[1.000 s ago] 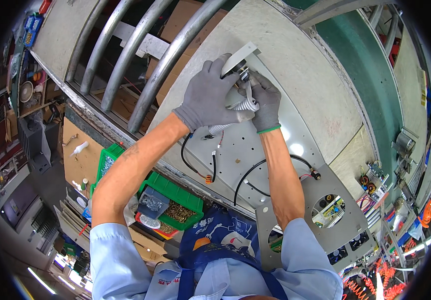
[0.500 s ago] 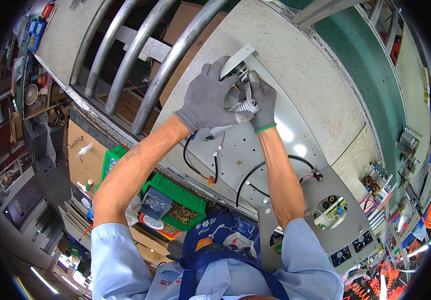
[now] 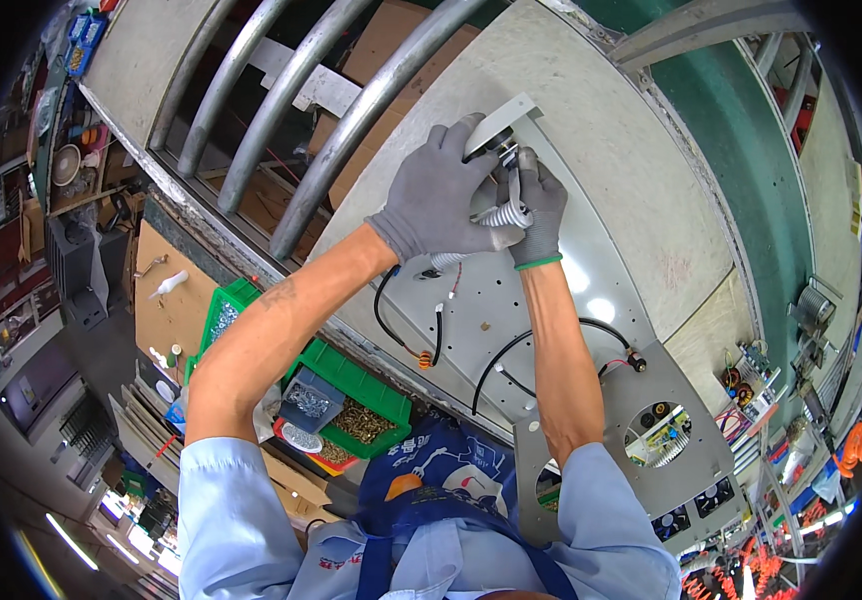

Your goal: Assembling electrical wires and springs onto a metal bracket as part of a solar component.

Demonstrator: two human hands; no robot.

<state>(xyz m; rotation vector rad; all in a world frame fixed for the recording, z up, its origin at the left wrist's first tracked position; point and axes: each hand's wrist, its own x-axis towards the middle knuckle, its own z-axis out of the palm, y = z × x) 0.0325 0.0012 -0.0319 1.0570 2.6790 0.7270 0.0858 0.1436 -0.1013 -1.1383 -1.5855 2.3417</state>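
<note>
evidently, two grey-gloved hands work at the far end of one grey sheet-metal panel (image 3: 486,300): the left hand (image 3: 439,195) is half curled, thumb and fingers around one pale corrugated hose (image 3: 499,217), while the right hand (image 3: 541,208) has its fingertips bent in at one small black-and-metal fitting (image 3: 508,152), just below the panel's raised flange (image 3: 501,122); i cannot tell whether they pinch it. at least two black cables (image 3: 496,358) trail over the panel, one with an orange ring (image 3: 426,360). near the right sleeve, a grey plate (image 3: 601,440) carries two black cooling fans (image 3: 714,496). two green bins (image 3: 343,360) and one blue-grey bin (image 3: 319,425) of screws stand below the bench. the panel lies on a pale, scuffed bench top (image 3: 641,190), with four steel tubes (image 3: 373,120) to its left, a green strip (image 3: 741,150) to its right, and red coiled hoses (image 3: 751,570) in the cluttered workshop at lower right.
</note>
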